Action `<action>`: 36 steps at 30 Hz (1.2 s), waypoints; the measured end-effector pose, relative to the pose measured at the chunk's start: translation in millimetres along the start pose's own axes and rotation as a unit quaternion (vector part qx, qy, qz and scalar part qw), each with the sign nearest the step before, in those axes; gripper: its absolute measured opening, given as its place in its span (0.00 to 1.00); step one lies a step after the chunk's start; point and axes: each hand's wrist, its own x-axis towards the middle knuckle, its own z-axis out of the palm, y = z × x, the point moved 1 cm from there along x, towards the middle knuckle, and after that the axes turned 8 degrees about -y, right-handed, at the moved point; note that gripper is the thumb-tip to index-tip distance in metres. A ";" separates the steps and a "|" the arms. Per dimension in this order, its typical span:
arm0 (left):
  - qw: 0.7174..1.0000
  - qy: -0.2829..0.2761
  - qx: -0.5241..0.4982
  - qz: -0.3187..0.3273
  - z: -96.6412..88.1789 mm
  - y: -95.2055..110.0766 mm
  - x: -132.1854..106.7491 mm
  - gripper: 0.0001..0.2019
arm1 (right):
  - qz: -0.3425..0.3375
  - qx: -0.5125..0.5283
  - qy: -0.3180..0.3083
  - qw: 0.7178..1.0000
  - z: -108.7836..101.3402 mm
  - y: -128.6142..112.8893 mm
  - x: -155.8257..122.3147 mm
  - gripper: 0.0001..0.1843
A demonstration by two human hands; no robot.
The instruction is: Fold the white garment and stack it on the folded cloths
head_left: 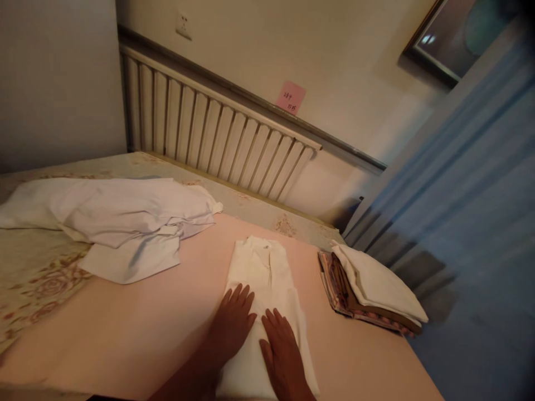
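I have my left hand [234, 320] and right hand [282, 348] laid flat, palms down and fingers loosely spread, gripping nothing, on the folded cream-white shirt [270, 281], which lies lengthwise in front of me on the pink sheet [167, 306]. To my left, loose white garments [121, 209] lie rumpled partly across the sheet and the floral cover [52, 287], well apart from my hands. To my right, near the blue curtain [468, 234], sits a stack of folded cloths [380, 284] topped with a white one.
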 end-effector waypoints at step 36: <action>1.000 -0.008 0.008 -0.002 -7.6 2.1 1.6 0.21 | -0.038 0.007 -0.003 0.999 -7.1 -4.2 -18.8 0.33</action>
